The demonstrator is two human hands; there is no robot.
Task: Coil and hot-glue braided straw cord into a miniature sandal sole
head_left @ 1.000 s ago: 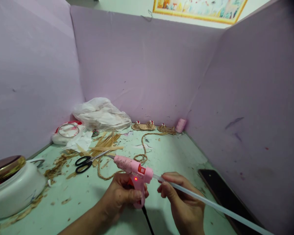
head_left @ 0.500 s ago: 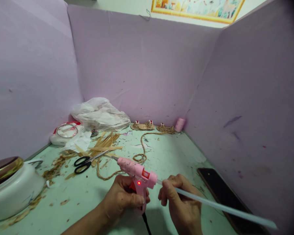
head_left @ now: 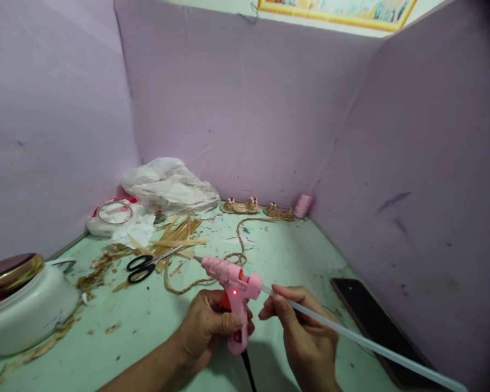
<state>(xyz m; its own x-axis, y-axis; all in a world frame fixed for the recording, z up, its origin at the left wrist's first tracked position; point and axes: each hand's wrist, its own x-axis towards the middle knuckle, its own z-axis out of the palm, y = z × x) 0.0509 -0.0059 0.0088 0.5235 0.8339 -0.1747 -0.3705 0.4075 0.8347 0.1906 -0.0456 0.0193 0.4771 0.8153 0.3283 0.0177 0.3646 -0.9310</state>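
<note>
A pink glue gun point(head_left: 224, 275) with a lit red light stands upright in my left hand point(head_left: 216, 324), whose fingers wrap round its handle. Its metal nozzle points to the back left, and a black cord hangs from the handle. My right hand point(head_left: 306, 332) pinches a long translucent glue stick point(head_left: 363, 340) between thumb and fingers, close behind the gun. The stick's front end enters the rear of the gun; its other end reaches toward the lower right. A braided rope point(head_left: 179, 290) lies on the table behind the gun.
Black-handled scissors point(head_left: 141, 268) lie beside straw strips point(head_left: 179, 234). A white pot point(head_left: 28, 316) is at left, a dark phone point(head_left: 375, 321) at right. Along the back are a plastic bag point(head_left: 167, 185), woven pieces point(head_left: 240, 207) and a pink spool point(head_left: 302, 206).
The view has shifted slightly. The gun's handle shows more below my left thumb, and my right fingers have shifted a little on the stick, which still sits in the gun.
</note>
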